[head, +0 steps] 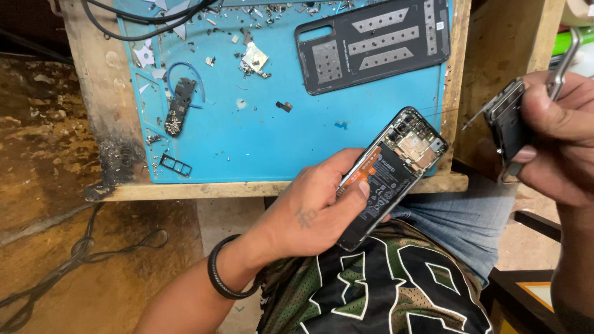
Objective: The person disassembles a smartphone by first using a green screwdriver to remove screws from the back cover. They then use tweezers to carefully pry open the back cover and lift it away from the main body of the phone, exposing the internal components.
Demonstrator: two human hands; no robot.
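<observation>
Left hand point(322, 207): closed around an opened phone point(390, 173), back cover off, battery and circuit board exposed; held tilted over the front edge of the wooden bench point(278, 188), thumb across the orange strip on the battery; lower end of phone hidden behind the fingers. Black wristband point(218, 275) on the left wrist. Right hand point(557, 136): gripping a small dark flat part point(508, 120) together with metal tweezers point(564, 65); part seen edge-on, kind hard to make out; hand cut off by the right border. Blue work mat point(260, 136) on the bench, top edge cut off. On the mat: black back cover point(371, 49), inner side up; small black module point(178, 106) with blue wire; card tray point(175, 164); scattered screws and scraps, too small to identify.
</observation>
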